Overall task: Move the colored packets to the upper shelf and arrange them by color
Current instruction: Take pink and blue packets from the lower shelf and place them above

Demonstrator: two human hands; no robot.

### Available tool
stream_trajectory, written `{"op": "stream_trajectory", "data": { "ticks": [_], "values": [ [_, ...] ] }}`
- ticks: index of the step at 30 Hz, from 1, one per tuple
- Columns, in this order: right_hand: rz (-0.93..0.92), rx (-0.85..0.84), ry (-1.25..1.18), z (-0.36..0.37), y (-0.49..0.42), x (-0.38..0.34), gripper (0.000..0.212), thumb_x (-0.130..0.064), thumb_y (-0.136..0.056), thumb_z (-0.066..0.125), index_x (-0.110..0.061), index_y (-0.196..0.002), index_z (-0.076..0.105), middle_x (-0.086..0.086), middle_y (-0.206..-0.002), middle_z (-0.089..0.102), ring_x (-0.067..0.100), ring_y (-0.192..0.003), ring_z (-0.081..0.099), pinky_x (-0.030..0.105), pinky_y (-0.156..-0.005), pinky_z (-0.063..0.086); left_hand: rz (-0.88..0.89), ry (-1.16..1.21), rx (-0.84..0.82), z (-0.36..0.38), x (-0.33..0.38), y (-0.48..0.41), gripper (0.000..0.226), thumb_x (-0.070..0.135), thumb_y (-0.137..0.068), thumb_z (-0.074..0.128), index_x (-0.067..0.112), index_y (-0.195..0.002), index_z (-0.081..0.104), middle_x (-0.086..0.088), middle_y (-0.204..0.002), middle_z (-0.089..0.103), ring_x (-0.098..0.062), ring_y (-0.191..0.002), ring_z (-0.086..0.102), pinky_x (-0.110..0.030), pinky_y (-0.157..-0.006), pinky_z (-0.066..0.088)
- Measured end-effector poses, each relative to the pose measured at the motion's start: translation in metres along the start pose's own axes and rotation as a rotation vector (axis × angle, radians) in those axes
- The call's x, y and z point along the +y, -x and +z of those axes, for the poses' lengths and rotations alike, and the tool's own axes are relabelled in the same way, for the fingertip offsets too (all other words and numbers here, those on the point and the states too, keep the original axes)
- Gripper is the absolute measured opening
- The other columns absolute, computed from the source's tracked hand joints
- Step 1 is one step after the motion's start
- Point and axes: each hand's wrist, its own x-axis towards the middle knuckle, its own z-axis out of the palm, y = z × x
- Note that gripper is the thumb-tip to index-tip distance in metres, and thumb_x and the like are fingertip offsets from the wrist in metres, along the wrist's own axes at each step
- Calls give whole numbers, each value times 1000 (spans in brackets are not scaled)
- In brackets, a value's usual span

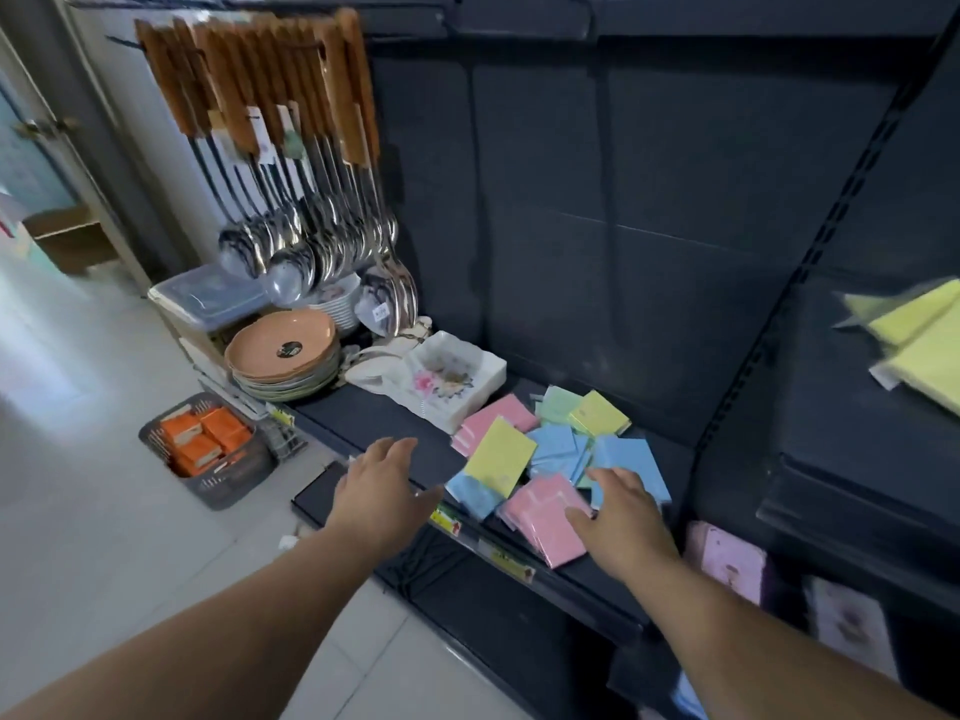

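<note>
Colored packets (558, 452): a loose, overlapping heap on the right part of a dark shelf (374, 423), none sorted.
- Pink packet (545, 522) nearest the shelf's front edge; another pink one (493, 420) farther back.
- Yellow packet (506, 454) on top at the heap's left; a second yellow (600, 413) at the back.
- Blue packets (631, 457) in the middle and right; green packet (558, 405) at the rear.

Right hand (623, 511): palm down, fingers straight, over the front pink and blue packets; whether it touches them cannot be told.
Left hand (382, 491): palm down, fingers spread, holding nothing, over the bare front of the shelf, just left of the heap.

Further yellow packets (924, 345): blurred, on a higher shelf in the bay to the right.

Same shelf, leftward: floral square dishes (457, 376), a stack of orange plates (283, 350), a clear lidded box (208, 298). Above these, wooden-handled ladles (291, 148) hang in a row. On the floor, a grey basket (234, 480) of orange packs.
</note>
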Motion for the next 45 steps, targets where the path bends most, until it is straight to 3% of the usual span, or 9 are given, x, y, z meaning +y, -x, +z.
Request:
{"op": "stream_trajectory", "data": {
  "ticks": [12,21,27,29,31,33,37,39,45],
  "values": [
    [134,-103,-63,44,-63,24,62,-38,-86,66,-25,-141,41,-2,-143,34,20,-123,46,31,-91,46,72,1,-145,70,19,-101,68,47,-90,56,21,-148,29,-2,-150,33,-25,-134,36,-39,-111,32],
    [217,-130,7,70,-56,20,78,-40,-78,73,-28,-143,32,2,-139,36,22,-127,40,31,-98,41,129,103,-222,105,22,-147,81,39,-85,67,18,-149,21,-5,-149,29,-27,-133,36,-41,-108,36],
    [330,-49,-93,76,-55,14,50,-63,-72,66,-26,-102,49,-4,-99,60,19,-86,59,28,-63,43,153,149,-227,120,20,-159,91,23,-79,76,17,-148,17,-11,-143,31,-32,-127,41,-42,-101,39],
    [318,-34,-56,75,-54,13,32,-46,-77,70,-28,-81,44,-6,-83,54,16,-75,55,25,-55,41,136,208,-238,121,17,-164,83,18,-79,75,15,-145,25,-11,-137,42,-31,-121,46,-40,-98,42],
    [332,-45,-113,73,-53,14,43,-34,-81,72,-29,-63,34,-10,-66,42,8,-59,43,18,-46,28,113,271,-248,119,16,-168,52,16,-84,69,13,-128,42,-11,-114,58,-27,-99,55,-33,-78,46],
    [383,-60,-292,69,-53,19,46,-38,-79,75,-23,-56,38,-9,-57,40,6,-52,36,20,-47,26,124,309,-253,113,19,-171,17,19,-91,59,11,-103,51,-6,-82,57,-20,-72,50,-28,-55,35],
    [456,29,-539,52,-59,25,20,-40,-85,70,-20,-86,68,-7,-80,65,5,-69,57,20,-57,39,207,353,-221,101,36,-180,20,24,-96,53,14,-81,43,3,-62,43,-13,-56,42,-26,-47,29],
    [494,109,-618,43,-64,32,26,-39,-88,67,-19,-104,69,-5,-95,69,7,-82,63,20,-63,44,236,351,-235,98,48,-186,20,25,-96,52,16,-81,44,-1,-63,44,-17,-58,44,-27,-48,31],
    [603,271,-585,24,-87,68,39,-45,-91,59,-15,-115,63,5,-109,66,23,-96,61,34,-81,48,302,236,-348,112,81,-203,21,19,-97,48,11,-115,54,-11,-103,66,-23,-85,55,-26,-68,38]
  ]
}}
